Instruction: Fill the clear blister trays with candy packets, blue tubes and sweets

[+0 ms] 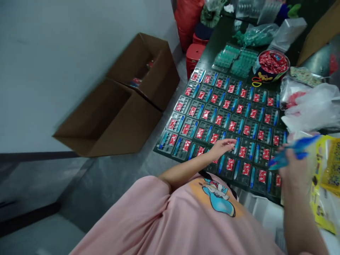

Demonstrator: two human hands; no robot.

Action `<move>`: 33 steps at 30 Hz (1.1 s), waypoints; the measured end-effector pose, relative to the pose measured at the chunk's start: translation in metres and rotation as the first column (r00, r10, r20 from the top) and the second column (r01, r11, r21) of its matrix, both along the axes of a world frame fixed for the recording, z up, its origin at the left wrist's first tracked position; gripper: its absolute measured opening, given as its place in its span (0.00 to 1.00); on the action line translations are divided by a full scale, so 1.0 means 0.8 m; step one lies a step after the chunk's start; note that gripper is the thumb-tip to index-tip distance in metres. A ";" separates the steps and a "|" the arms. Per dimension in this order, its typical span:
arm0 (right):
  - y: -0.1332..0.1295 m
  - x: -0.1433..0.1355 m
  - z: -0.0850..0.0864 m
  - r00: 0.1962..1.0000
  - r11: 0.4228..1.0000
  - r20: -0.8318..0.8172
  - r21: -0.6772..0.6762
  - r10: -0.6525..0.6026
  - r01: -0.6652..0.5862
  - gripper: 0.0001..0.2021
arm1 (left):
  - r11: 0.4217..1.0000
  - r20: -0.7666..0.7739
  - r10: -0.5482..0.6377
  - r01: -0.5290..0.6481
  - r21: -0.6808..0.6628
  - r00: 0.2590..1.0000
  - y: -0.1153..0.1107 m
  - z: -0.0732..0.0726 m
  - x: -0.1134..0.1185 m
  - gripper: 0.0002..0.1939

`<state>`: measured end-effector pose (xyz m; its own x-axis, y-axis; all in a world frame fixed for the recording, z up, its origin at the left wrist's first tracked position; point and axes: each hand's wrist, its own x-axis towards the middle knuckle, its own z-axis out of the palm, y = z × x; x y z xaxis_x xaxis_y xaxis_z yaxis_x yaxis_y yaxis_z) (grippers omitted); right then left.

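Many clear plastic trays (186, 137) lie in rows on the dark green table, most with a red-and-white patterned packet (232, 126) and a slim blue pen (226, 120). My left hand (223, 147) hovers over the near rows, fingers loosely stretched and apart. Its fingertips are beside a blue pen (236, 145) standing out of a tray; I see no grip on it. My right hand (296, 166), blurred by motion, is closed around a bunch of blue pens (300, 150) at the right edge of the rows.
A round tub (271, 67) of red packets stands behind the trays, with yellow-and-red scissors (256, 82) beside it. Teal trays (239, 60), plastic bags (316, 106) and yellow packaging (322, 177) lie around. Cardboard boxes (119, 124) are on the floor left, near a red stool (195, 53).
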<state>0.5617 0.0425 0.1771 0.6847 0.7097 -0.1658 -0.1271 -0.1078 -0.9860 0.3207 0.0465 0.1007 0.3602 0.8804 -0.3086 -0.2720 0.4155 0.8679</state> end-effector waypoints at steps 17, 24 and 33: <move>-0.009 -0.243 -0.135 0.874 0.911 -0.350 -0.117 0.336 -0.396 0.22 | 0.974 -0.433 0.099 0.001 0.225 0.896 -0.005 -0.042 -0.093 0.29; -0.017 -0.244 -0.146 0.907 0.927 -0.381 -0.243 0.180 -0.286 0.22 | 0.938 -0.715 0.345 -0.201 0.282 0.609 0.134 -0.084 -0.229 0.27; -0.046 -0.243 -0.160 0.924 0.938 -0.382 -0.309 0.025 -0.154 0.22 | 0.984 -0.970 0.171 0.027 0.179 0.172 0.276 -0.137 -0.314 0.31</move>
<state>0.3669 0.0054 0.0492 0.4653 0.6262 -0.6255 -0.4467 -0.4440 -0.7768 0.0692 0.2674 -0.0088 -0.2182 0.9452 -0.2429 0.8191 0.3126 0.4810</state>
